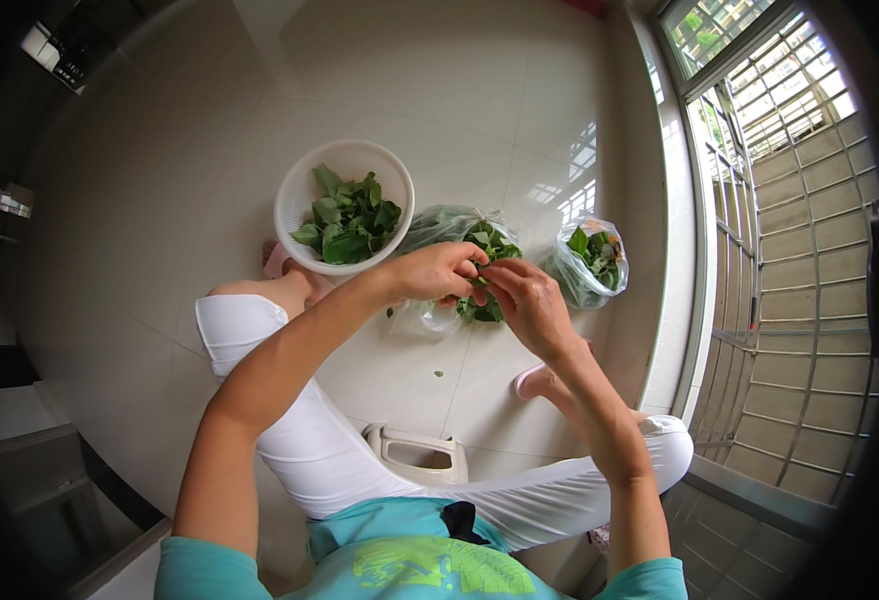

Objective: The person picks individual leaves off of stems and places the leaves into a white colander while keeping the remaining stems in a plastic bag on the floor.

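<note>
My left hand [439, 271] and my right hand [528, 296] meet fingertip to fingertip over a plastic bag [439, 223] of leafy greens [490, 238] on the floor. Both sets of fingers pinch a small piece of green stem or leaf [478, 282] between them. Just beyond my left forearm stands a white plastic colander basket [407, 196], partly filled with loose green leaves [349, 221]. Right of my right hand, a second clear plastic bag [586, 294] stands with its mouth apart, showing more greens [595, 251]. The lower leaves under my hands are partly hidden.
Beneath me is a beige plastic stool [418, 474], between my spread legs. A small leaf bit [438, 373] lies on the tiled floor [409, 397]. At the right are a wall ledge and a window with a metal grille [807, 300]. Dark furniture [49, 480] stands at the lower left.
</note>
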Motion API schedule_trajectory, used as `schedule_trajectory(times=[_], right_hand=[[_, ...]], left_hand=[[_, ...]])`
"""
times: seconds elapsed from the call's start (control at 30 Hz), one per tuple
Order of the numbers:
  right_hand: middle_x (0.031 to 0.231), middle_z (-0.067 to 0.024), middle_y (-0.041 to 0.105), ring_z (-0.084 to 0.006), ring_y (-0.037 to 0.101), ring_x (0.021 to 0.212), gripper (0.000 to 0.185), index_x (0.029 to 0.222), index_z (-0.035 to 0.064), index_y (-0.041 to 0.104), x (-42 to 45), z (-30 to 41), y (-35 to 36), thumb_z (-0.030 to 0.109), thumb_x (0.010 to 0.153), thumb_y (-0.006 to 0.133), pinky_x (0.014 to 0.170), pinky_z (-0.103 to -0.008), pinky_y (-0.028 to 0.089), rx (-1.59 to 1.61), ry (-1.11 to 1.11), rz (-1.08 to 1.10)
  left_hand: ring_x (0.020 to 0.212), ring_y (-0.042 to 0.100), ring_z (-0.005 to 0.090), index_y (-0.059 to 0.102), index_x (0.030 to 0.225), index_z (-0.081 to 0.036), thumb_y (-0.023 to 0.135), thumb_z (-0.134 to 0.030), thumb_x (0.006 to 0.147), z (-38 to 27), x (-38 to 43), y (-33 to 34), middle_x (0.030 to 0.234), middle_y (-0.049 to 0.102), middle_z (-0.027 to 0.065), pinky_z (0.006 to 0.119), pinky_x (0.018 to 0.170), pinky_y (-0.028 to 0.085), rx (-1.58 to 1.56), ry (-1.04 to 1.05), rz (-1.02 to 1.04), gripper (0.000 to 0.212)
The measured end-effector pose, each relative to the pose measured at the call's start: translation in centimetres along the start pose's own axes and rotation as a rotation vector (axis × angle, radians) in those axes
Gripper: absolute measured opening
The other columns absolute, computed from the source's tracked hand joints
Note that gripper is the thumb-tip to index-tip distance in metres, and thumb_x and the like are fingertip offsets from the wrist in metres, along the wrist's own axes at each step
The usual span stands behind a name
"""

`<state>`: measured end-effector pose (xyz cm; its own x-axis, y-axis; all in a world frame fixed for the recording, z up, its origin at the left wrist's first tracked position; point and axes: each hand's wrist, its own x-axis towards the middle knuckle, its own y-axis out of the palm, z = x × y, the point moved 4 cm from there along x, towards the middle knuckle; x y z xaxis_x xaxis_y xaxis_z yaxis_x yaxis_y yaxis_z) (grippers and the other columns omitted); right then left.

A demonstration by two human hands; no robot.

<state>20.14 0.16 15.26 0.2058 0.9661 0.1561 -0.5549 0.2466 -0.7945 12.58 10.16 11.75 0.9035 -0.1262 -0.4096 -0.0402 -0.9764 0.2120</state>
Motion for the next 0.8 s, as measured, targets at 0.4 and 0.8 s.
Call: schedule_trajectory(times=[0.4, 0.8], right_hand=[[0.056, -0.0009, 0.053, -0.0074, 0.047, 0.049, 0.014, 0.068, 0.0027, 0.061, -11.2, -20.0, -1.0, 0.017, 0.066, 0.062, 0.044, -0.0217, 0.038, 0.348, 0.979, -0.252], [0.080, -0.0146, 0.060, -0.0278, 0.057, 0.076, 0.032, 0.089, 0.0045, 0.060, -12.1, -30.5, -3.5, 0.022, 0.062, 0.057, 0.068, -0.0334, 0.045, -0.343, 1.088, -0.336]], left_hand=[[0.087, 0.050, 0.0186, 0.037, 0.115, 0.000, 0.056, -0.023, 0.074, -2.8, -3.6, -5.2, 0.103, 0.050, 0.0131, 0.028, 0.075, 0.040, 0.409, 0.236, -0.496, 0.051], [0.093, 0.047, 0.0205, 0.035, 0.116, 0.001, 0.057, -0.025, 0.073, -2.6, -4.9, -6.6, 0.110, 0.045, 0.0153, 0.029, 0.079, 0.038, 0.534, 0.098, -0.581, 0.054]])
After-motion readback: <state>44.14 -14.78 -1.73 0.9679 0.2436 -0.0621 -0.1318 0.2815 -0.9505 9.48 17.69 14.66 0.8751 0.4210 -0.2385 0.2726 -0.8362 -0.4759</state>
